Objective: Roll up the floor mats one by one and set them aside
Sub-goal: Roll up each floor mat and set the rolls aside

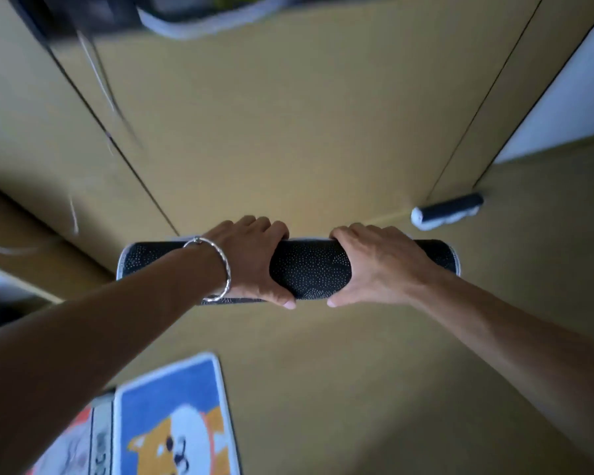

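Note:
A rolled mat (310, 269) with a black dotted backing and a pale edge is held crosswise in front of me, above the tan floor. My left hand (252, 260), with a silver bangle on the wrist, grips the roll left of its middle. My right hand (374, 265) grips it right of the middle. Both hands wrap around it, thumbs underneath. A second rolled mat (448, 210) lies on the floor at the right, near the wall. A flat blue mat with a dog picture (175, 419) lies at the lower left.
A pinkish flat mat (72, 447) shows beside the blue one at the bottom left. A white wall (563, 108) rises at the right. Dark, blurred furniture and a pale cloth (192, 22) fill the top left. Tan floor (288, 132) with dark seams stretches ahead.

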Demonstrator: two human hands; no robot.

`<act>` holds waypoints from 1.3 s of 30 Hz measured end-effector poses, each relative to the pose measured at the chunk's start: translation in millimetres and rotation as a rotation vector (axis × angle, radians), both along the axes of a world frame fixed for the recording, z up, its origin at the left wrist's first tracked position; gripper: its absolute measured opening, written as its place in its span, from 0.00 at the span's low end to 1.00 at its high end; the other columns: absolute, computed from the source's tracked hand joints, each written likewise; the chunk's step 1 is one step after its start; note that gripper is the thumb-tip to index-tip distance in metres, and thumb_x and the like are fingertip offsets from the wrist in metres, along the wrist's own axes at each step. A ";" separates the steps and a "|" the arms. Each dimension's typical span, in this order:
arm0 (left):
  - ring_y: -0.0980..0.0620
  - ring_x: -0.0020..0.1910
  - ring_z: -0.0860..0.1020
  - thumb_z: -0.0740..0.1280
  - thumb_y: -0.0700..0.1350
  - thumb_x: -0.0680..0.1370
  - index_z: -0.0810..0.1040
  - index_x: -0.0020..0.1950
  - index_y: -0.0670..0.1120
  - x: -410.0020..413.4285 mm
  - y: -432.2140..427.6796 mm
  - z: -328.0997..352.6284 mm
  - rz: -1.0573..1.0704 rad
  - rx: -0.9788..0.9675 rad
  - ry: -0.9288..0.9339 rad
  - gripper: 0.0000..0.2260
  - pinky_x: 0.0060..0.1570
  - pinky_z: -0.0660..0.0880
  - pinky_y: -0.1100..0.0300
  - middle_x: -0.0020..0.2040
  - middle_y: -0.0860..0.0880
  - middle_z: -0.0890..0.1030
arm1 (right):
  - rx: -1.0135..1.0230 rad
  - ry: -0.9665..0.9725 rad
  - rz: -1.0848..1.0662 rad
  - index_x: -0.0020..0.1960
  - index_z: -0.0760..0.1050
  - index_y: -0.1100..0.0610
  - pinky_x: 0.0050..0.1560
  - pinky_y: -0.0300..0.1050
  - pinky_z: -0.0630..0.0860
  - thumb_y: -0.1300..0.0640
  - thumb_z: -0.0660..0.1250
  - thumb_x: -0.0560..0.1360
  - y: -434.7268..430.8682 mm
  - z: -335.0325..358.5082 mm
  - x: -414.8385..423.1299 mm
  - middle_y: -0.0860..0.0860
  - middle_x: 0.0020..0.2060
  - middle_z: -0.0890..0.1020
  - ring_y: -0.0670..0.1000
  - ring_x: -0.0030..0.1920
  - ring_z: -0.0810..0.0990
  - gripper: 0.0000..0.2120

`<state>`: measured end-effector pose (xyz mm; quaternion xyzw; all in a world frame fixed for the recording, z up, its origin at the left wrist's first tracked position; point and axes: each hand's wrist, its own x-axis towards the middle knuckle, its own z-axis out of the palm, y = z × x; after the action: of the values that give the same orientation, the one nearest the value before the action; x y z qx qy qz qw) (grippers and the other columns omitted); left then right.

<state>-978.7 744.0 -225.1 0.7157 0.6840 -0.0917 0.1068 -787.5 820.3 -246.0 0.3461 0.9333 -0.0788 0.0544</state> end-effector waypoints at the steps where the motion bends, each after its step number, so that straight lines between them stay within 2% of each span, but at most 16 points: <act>1: 0.53 0.55 0.70 0.67 0.73 0.58 0.65 0.61 0.55 -2.6 4.2 45.3 -0.002 0.041 0.011 0.38 0.55 0.68 0.56 0.54 0.55 0.72 | 0.041 0.019 -0.007 0.59 0.66 0.50 0.44 0.45 0.64 0.33 0.71 0.59 4.6 43.1 -1.8 0.47 0.47 0.74 0.50 0.43 0.70 0.36; 6: 0.53 0.59 0.69 0.69 0.71 0.59 0.63 0.64 0.55 -3.7 2.5 232.0 0.003 0.227 0.044 0.39 0.58 0.67 0.56 0.59 0.56 0.71 | 0.259 0.107 -0.016 0.57 0.67 0.52 0.49 0.49 0.68 0.34 0.72 0.59 1.0 226.5 -8.2 0.48 0.49 0.75 0.53 0.50 0.76 0.35; 9: 0.52 0.63 0.68 0.69 0.71 0.60 0.62 0.68 0.55 -1.1 -4.5 308.8 -0.007 0.297 0.092 0.41 0.60 0.67 0.55 0.62 0.55 0.70 | 0.412 0.146 -0.042 0.56 0.68 0.52 0.51 0.51 0.68 0.34 0.72 0.59 -14.5 304.6 -7.3 0.49 0.51 0.76 0.54 0.53 0.76 0.34; 12: 0.52 0.63 0.67 0.68 0.71 0.61 0.64 0.67 0.54 9.4 -10.9 365.0 -0.020 0.355 0.117 0.40 0.60 0.69 0.54 0.60 0.55 0.70 | 0.528 0.174 -0.071 0.56 0.68 0.53 0.52 0.52 0.68 0.33 0.71 0.58 -30.8 359.0 -8.7 0.48 0.52 0.77 0.53 0.54 0.76 0.34; 17: 0.53 0.59 0.68 0.71 0.68 0.60 0.67 0.62 0.55 28.9 -21.8 413.5 -0.113 0.449 0.147 0.36 0.57 0.71 0.56 0.56 0.55 0.70 | 0.650 0.200 -0.095 0.54 0.68 0.53 0.53 0.52 0.66 0.27 0.69 0.58 -55.6 410.1 -17.2 0.48 0.51 0.76 0.53 0.54 0.75 0.37; 22: 0.53 0.57 0.70 0.71 0.68 0.59 0.68 0.59 0.55 28.2 -35.9 428.0 -0.130 0.542 0.221 0.33 0.47 0.70 0.56 0.53 0.56 0.71 | 0.715 0.225 -0.117 0.55 0.68 0.53 0.54 0.51 0.65 0.27 0.67 0.60 -74.3 416.5 -17.0 0.48 0.52 0.75 0.54 0.54 0.74 0.36; 24: 0.53 0.57 0.70 0.70 0.68 0.60 0.68 0.59 0.54 28.4 -38.9 427.5 -0.128 0.581 0.228 0.34 0.47 0.69 0.56 0.53 0.56 0.72 | 0.683 0.270 -0.085 0.59 0.67 0.52 0.58 0.50 0.65 0.30 0.68 0.62 -80.9 418.0 -11.6 0.48 0.55 0.74 0.53 0.58 0.72 0.36; 26: 0.52 0.58 0.70 0.71 0.69 0.60 0.68 0.60 0.54 28.4 -40.4 426.2 -0.113 0.631 0.203 0.34 0.49 0.70 0.55 0.54 0.56 0.72 | 0.606 0.360 -0.041 0.66 0.66 0.52 0.65 0.47 0.63 0.37 0.69 0.67 -90.1 423.3 -0.6 0.48 0.60 0.72 0.52 0.63 0.68 0.34; 27: 0.52 0.59 0.69 0.71 0.69 0.60 0.68 0.61 0.55 27.8 -40.1 424.8 -0.084 0.654 0.163 0.35 0.49 0.70 0.54 0.55 0.55 0.72 | 0.596 0.414 -0.026 0.66 0.67 0.52 0.66 0.45 0.62 0.41 0.69 0.69 -96.1 425.8 6.2 0.48 0.61 0.71 0.51 0.64 0.66 0.30; 29: 0.52 0.60 0.69 0.71 0.69 0.60 0.68 0.62 0.55 26.4 -37.5 418.2 0.011 0.691 0.021 0.36 0.52 0.70 0.53 0.56 0.55 0.71 | 0.637 0.510 -0.038 0.61 0.73 0.53 0.60 0.44 0.65 0.46 0.67 0.74 -111.6 428.3 19.6 0.48 0.56 0.74 0.50 0.59 0.68 0.19; 31: 0.50 0.60 0.70 0.73 0.68 0.59 0.69 0.62 0.53 29.9 -34.6 406.8 0.116 0.717 -0.192 0.38 0.55 0.71 0.52 0.57 0.54 0.72 | 0.597 0.489 -0.094 0.56 0.76 0.52 0.55 0.45 0.67 0.48 0.63 0.76 -128.3 427.8 31.5 0.47 0.52 0.75 0.49 0.55 0.71 0.11; 32: 0.49 0.59 0.71 0.73 0.68 0.58 0.69 0.61 0.51 34.9 -33.6 399.8 0.162 0.733 -0.317 0.38 0.56 0.72 0.52 0.57 0.52 0.73 | 0.513 0.436 -0.144 0.56 0.75 0.51 0.55 0.46 0.68 0.47 0.62 0.77 -134.6 425.1 36.1 0.47 0.53 0.76 0.49 0.57 0.72 0.12; 35: 0.47 0.56 0.75 0.76 0.65 0.57 0.70 0.58 0.46 67.3 -33.3 380.0 0.285 0.748 -0.697 0.37 0.55 0.73 0.54 0.56 0.48 0.75 | 0.249 0.290 -0.307 0.69 0.66 0.51 0.61 0.49 0.70 0.42 0.62 0.76 -141.9 403.8 46.3 0.49 0.64 0.74 0.52 0.65 0.71 0.25; 39: 0.47 0.53 0.77 0.78 0.63 0.56 0.65 0.57 0.44 121.4 -36.7 364.8 0.425 0.540 -1.177 0.40 0.53 0.75 0.51 0.55 0.47 0.75 | 0.019 0.473 -0.466 0.75 0.47 0.47 0.55 0.52 0.76 0.31 0.66 0.64 -136.3 358.8 61.8 0.49 0.61 0.75 0.52 0.58 0.77 0.48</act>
<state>-857.4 707.3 139.7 0.4982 0.6365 0.5099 0.2943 -725.7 683.9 112.8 0.5231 0.8164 -0.1587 -0.1864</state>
